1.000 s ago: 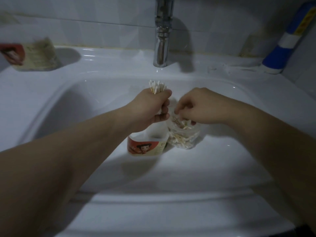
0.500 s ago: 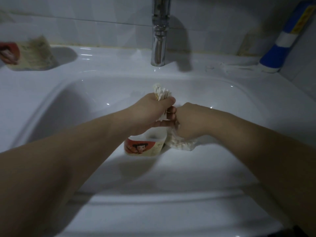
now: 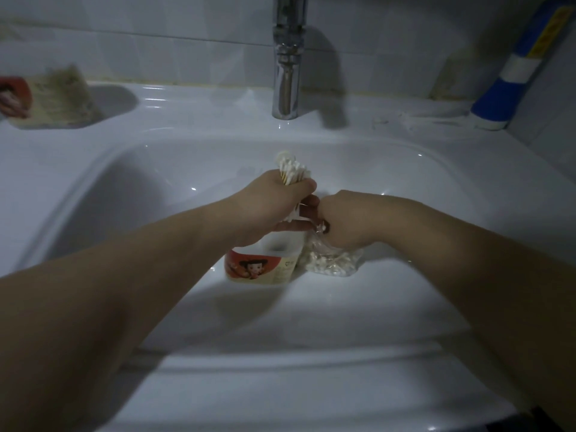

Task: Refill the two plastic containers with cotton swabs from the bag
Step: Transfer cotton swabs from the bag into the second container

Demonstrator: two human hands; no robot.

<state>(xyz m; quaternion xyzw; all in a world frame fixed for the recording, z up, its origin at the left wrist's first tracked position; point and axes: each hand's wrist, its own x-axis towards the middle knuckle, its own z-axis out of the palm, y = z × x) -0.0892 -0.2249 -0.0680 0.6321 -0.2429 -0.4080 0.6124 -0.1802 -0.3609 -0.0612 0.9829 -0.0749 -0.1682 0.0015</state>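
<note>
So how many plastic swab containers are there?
2. The near container stands in the sink, below the left hand gripping cotton swabs, beside the bag the right hand grips. The far container sits on the ledge at far left, blurred. None seems hidden.

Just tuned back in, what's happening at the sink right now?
A person is working in the sink basin. The left hand grips a bundle of cotton swabs just above the container with the red cartoon label, which stands in the basin. The right hand is curled on the top of the clear bag of swabs beside it, fingers hidden. A second container sits on the ledge at far left, blurred.
</note>
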